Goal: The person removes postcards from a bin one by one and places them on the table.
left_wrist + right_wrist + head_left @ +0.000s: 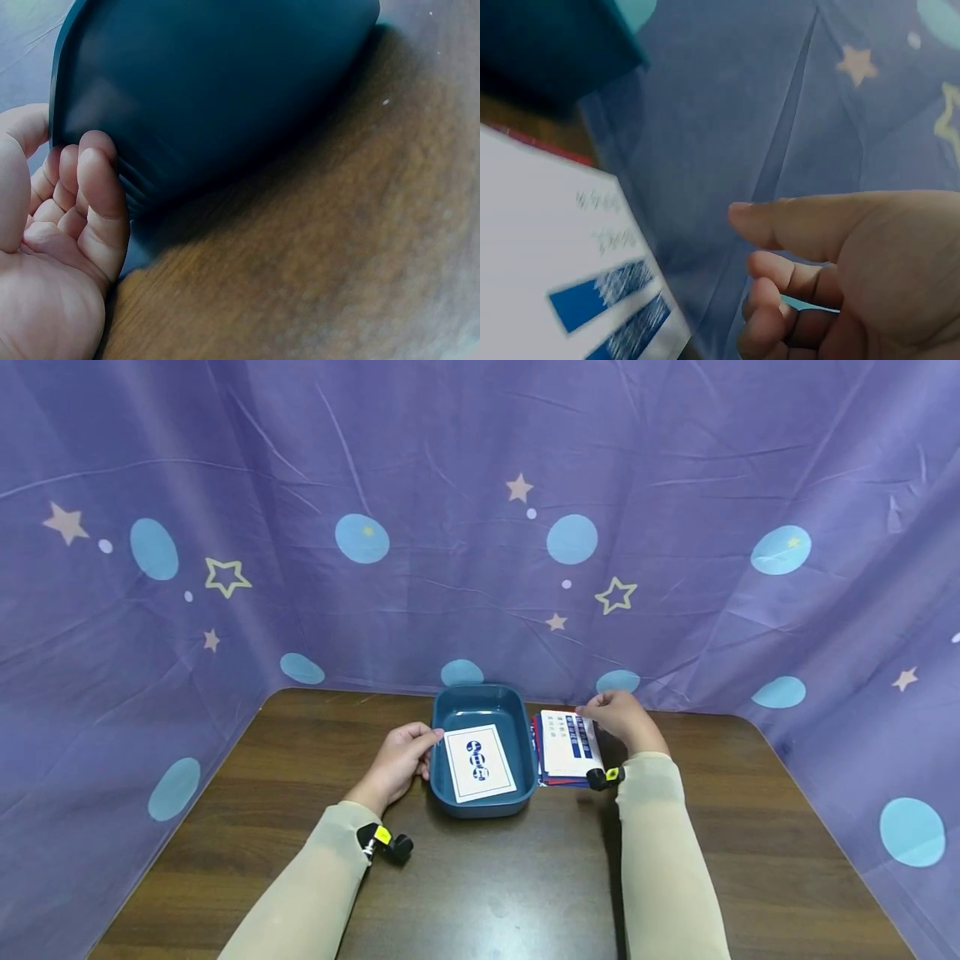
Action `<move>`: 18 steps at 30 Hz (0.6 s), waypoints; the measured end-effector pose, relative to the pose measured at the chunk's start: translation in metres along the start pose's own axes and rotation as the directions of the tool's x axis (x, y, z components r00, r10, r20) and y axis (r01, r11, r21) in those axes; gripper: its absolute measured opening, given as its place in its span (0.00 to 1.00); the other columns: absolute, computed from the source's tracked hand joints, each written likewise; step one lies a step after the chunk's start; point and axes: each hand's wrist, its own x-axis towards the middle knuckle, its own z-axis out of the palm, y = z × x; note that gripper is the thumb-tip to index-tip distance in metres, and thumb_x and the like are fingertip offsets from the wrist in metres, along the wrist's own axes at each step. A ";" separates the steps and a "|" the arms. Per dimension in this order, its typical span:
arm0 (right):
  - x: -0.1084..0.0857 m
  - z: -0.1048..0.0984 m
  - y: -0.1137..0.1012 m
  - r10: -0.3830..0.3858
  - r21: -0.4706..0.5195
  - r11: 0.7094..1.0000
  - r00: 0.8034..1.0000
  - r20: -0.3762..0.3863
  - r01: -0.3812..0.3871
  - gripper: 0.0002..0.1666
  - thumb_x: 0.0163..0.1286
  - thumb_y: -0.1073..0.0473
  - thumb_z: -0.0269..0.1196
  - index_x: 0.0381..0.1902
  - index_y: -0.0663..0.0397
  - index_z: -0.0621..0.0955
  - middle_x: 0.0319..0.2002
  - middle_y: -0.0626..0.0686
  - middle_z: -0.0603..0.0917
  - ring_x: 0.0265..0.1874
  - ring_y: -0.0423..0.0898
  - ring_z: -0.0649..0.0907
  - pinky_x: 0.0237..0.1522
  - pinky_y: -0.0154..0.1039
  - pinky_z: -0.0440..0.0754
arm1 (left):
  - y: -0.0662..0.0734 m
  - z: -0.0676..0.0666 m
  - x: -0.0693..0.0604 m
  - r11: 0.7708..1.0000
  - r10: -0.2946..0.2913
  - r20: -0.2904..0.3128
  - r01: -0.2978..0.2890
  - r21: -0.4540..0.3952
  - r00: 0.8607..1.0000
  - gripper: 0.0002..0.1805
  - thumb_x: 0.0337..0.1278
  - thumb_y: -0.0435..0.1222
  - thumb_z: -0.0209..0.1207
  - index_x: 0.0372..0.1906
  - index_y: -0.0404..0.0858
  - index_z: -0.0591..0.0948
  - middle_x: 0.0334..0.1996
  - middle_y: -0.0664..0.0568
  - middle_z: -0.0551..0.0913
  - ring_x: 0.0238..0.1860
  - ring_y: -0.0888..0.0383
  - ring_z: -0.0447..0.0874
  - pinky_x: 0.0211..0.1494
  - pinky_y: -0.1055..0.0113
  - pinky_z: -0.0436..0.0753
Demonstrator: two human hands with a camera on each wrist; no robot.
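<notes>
A dark teal rectangular container (483, 811) stands on the table. My left hand (402, 758) grips its left side; the thumb lies at the rim and the other fingers are against the outer wall, as the left wrist view (67, 225) also shows. Inside the container lies a white card (491, 756) with a thin border and blue printing. Right of it sits a stack of printed cards (558, 752), the top one white with blue bands. At the stack's far right corner is my right hand (624, 720). In the right wrist view, its loosely bent fingers (795, 225) appear apart from the top card (547, 240).
The brown wooden table (495, 885) extends around the container and stack. A purple curtain (465, 593) with stars and blue spots hangs close behind the table's back edge. Both forearms wear pale sleeves (667, 860) with small black wrist cameras (384, 843).
</notes>
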 end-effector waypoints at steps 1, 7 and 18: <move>-0.002 0.000 -0.005 -0.010 0.005 1.000 1.000 0.003 0.010 0.18 0.81 0.46 0.71 0.46 0.56 0.86 0.47 0.55 0.85 0.48 0.53 0.81 0.50 0.46 0.82 | 0.000 0.000 0.000 1.000 0.000 -0.002 0.000 -0.001 1.000 0.18 0.83 0.38 0.65 0.36 0.30 0.77 0.21 0.57 0.75 0.17 0.63 0.75 0.20 0.73 0.79; -0.017 0.007 -0.043 -0.106 0.023 0.994 0.994 0.024 0.106 0.19 0.82 0.45 0.70 0.52 0.56 0.85 0.52 0.58 0.88 0.50 0.55 0.86 0.55 0.48 0.86 | 0.001 -0.002 0.000 1.000 0.003 -0.008 -0.003 0.002 1.000 0.17 0.83 0.37 0.65 0.36 0.30 0.78 0.21 0.56 0.75 0.17 0.63 0.74 0.20 0.72 0.78; -0.031 0.040 -0.088 -0.244 -0.034 0.968 0.966 0.089 0.248 0.18 0.81 0.45 0.72 0.52 0.53 0.88 0.45 0.55 0.91 0.44 0.55 0.90 0.46 0.44 0.86 | -0.002 -0.002 0.001 1.000 0.013 -0.014 -0.013 -0.012 1.000 0.17 0.81 0.37 0.67 0.38 0.27 0.78 0.20 0.56 0.75 0.16 0.63 0.73 0.19 0.72 0.78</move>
